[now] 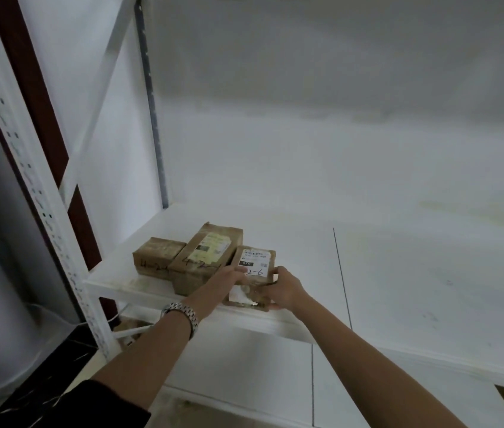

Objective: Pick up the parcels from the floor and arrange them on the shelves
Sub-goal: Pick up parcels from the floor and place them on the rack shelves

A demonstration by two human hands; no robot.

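White shelf [306, 273] is carrying three brown parcels. Long parcel [207, 254] is lying just left of the left hand [229, 278], with squat parcel [156, 256] beyond it, touching. Small labelled parcel [255, 261] is sitting between both hands at the shelf's front edge. Right hand [283, 288] is gripping its right side, thumb on top; left hand is pressing stretched fingers on its left side. Wristwatch [182, 313] is sitting on the left wrist.

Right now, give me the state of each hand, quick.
Left hand: open, fingers lying flat on the small parcel.
Right hand: closed, gripping that parcel's right edge.
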